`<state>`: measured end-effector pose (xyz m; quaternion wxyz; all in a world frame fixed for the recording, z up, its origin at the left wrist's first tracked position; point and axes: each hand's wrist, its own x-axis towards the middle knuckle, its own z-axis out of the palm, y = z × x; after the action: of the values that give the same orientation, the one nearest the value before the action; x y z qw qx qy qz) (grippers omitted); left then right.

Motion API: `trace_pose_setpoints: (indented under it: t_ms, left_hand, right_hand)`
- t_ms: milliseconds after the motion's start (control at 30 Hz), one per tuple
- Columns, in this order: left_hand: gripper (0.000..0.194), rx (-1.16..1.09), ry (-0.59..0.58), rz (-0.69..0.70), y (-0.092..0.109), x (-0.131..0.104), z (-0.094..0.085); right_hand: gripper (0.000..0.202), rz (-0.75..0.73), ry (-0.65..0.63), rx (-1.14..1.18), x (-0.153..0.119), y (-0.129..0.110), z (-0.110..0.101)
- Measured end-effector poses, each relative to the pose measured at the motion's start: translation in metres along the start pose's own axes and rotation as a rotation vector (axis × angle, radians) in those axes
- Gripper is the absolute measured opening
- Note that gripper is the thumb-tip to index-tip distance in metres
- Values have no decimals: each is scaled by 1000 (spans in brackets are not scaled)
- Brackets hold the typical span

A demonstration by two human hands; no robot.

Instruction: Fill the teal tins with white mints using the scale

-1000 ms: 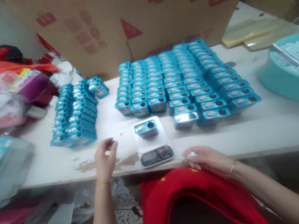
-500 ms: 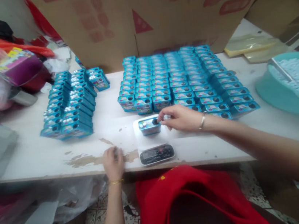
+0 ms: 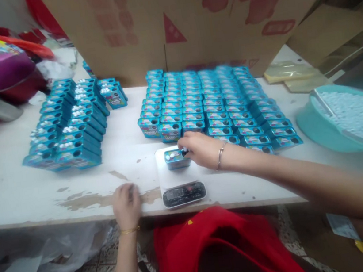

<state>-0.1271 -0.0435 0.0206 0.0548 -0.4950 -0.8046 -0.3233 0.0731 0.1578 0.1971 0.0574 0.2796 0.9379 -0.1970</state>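
A blue candy tin (image 3: 177, 162) stands upright on a small white kitchen scale (image 3: 165, 178) with a black display panel. Two small white pieces lie on top of the tin. Over the dark hole at the tin's right end, my right hand (image 3: 200, 151) is closed in a pinch; its fingers hide whatever is between them. My left hand (image 3: 127, 206) rests on the table's front edge, left of the scale, with its fingers curled and nothing visible in them.
Rows of blue tins with open holes (image 3: 190, 103) stand behind the scale. At left are tins topped with white pieces (image 3: 78, 143). A turquoise basin (image 3: 317, 129) of white pieces, with a metal scoop (image 3: 325, 103), is at right. A large cardboard box (image 3: 140, 25) backs the table.
My right hand has moved from beside the tin's hole to over it; the white pieces seen in its fingers are now hidden. The view has shifted slightly. My left hand stays by the edge.
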Motion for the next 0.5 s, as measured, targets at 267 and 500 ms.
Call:
trace_pose_setpoints:
  t_ms: [267,500]
  left_hand:
    - [14,4,13,-5,0,-1,3]
    - [18,-28,-14,15,2,2,-4]
  right_hand:
    - [24,-53,129,149,-7,0,-3]
    - [23,293,718,135,-86,148,-52]
